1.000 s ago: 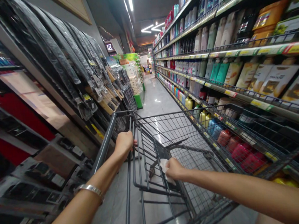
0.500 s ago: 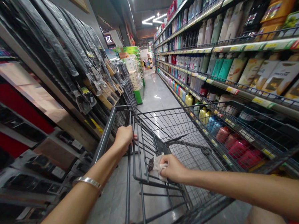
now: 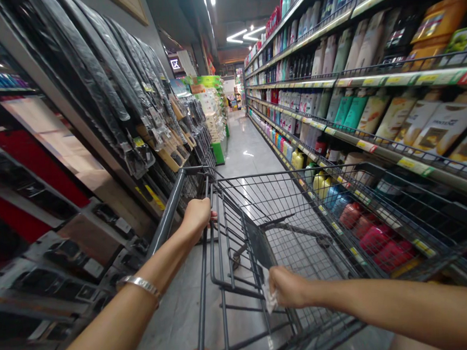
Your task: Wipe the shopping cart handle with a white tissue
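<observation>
A dark grey wire shopping cart (image 3: 280,173) stands in front of me. My left hand (image 3: 198,214) is closed around a bar of its frame, near the handle (image 3: 167,212); a silver bracelet (image 3: 139,287) circles that wrist. Lower and to the right, my right hand (image 3: 288,287) is closed on a crumpled white cloth or tissue (image 3: 269,293), pressed against the cart's fold-down seat grid. A dark flat panel (image 3: 258,239) of the seat lies just above this hand. The fingertips of the right hand are mostly hidden behind its back.
Shelves of shampoo bottles (image 3: 434,125) run along the right side, close to the cart. On the left hang black plastic-wrapped goods (image 3: 106,72), with packaged items (image 3: 69,256) lower down. A glossy tiled aisle (image 3: 242,143) leads ahead past a stack of green-topped packs (image 3: 210,108).
My right hand has moved down and slightly right with the white cloth or tissue, along the seat grid. My left hand keeps its hold on the cart bar.
</observation>
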`<act>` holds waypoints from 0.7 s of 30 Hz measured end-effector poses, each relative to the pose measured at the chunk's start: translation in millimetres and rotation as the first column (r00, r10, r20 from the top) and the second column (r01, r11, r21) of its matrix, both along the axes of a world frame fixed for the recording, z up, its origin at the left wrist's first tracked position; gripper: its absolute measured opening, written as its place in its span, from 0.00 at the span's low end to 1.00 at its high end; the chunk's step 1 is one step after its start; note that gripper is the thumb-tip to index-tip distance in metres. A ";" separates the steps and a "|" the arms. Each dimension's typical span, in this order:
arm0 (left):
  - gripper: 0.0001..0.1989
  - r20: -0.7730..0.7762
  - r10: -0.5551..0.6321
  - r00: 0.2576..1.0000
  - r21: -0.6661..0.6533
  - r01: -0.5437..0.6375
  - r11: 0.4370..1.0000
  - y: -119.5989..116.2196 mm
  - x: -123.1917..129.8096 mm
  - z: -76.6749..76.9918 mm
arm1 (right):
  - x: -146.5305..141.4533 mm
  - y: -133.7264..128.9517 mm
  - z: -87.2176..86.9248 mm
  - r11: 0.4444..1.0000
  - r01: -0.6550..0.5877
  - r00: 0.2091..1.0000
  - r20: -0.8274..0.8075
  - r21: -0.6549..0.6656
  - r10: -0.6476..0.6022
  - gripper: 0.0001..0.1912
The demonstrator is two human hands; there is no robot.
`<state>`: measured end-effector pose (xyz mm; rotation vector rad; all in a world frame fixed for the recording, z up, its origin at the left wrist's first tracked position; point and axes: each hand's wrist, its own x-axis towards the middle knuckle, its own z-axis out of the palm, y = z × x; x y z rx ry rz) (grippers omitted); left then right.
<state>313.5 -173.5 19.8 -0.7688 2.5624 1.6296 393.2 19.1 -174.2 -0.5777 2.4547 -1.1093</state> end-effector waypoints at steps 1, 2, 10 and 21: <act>0.13 0.000 -0.003 1.000 -0.006 0.003 1.000 0.2 0.4 0.3 | 0.3 1.0 -0.9 0.999 0.027 0.998 0.058 0.041 -0.029 0.09; 0.13 -0.001 -0.006 1.000 -0.011 0.006 1.000 0.4 0.8 0.5 | 0.3 0.8 -0.4 0.995 0.070 0.991 0.110 0.064 -0.077 0.09; 0.13 -0.026 -0.014 1.000 -0.022 0.013 1.000 0.7 0.0 -3.8 | 6.8 -21.9 49.7 0.899 0.436 0.836 0.353 0.034 -0.419 0.12; 0.12 -0.027 -0.021 0.999 -0.011 0.021 1.000 4.9 -6.3 -3.2 | 19.5 -47.8 122.0 0.835 0.143 0.985 -0.005 -0.532 -0.172 0.10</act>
